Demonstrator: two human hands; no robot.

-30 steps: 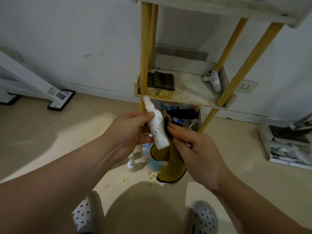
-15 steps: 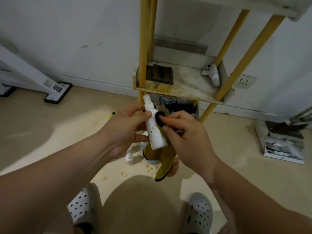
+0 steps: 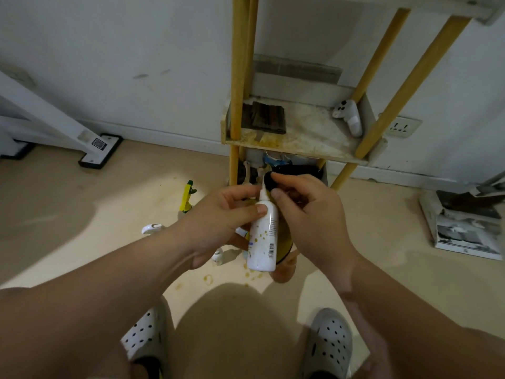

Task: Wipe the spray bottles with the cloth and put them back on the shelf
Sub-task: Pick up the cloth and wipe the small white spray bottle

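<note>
- Our white clogs (image 3: 144, 335) stand on the beige floor.
- Our left hand (image 3: 218, 222) grips the spotted white bottle (image 3: 263, 242), thumb curled across its shoulder, holding it upright above the floor.
- Our right hand (image 3: 314, 214) pinches the cloth (image 3: 270, 181) against the bottle's nozzle; the rest hangs behind the bottle.
- A yellow bottle (image 3: 187, 196) sits on the floor beyond.
- The stained shelf (image 3: 308, 132) holds a white controller (image 3: 348, 116).

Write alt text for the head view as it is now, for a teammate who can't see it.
A person's left hand grips a stained white spray bottle while the right hand pinches a cloth against its nozzle. Just beyond stands a grimy shelf on yellow posts, with a yellow-green bottle on the floor to its left.
</note>
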